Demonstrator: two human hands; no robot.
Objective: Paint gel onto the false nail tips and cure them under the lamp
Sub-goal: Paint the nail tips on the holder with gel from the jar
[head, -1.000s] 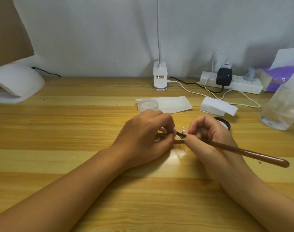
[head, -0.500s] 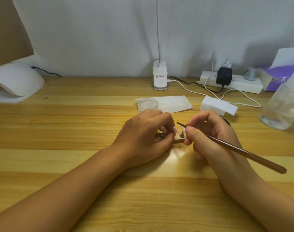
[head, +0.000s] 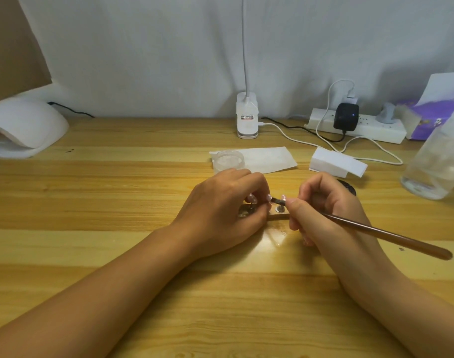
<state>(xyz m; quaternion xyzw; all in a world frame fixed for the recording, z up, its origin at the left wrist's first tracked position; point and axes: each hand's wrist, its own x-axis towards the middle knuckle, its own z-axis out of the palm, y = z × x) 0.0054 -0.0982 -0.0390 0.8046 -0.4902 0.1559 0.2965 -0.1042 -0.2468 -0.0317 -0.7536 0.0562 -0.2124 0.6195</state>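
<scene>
Grips the left end of the holder (head: 279, 209) of false nail tips (head: 283, 197) with curled left hand (head: 220, 205). Pinches brush (head: 375, 232) in right hand (head: 324, 210), bristles at a tip between both hands, mid-table. Lamp (head: 27, 125) far left, well apart.

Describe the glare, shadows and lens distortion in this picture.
Head view: bright glare on the table between the left hand and right hand; soft shadow under the left hand; the bottle at the right edge leans and looks soft, probably stretched by the wide lens; lighting otherwise even.
</scene>
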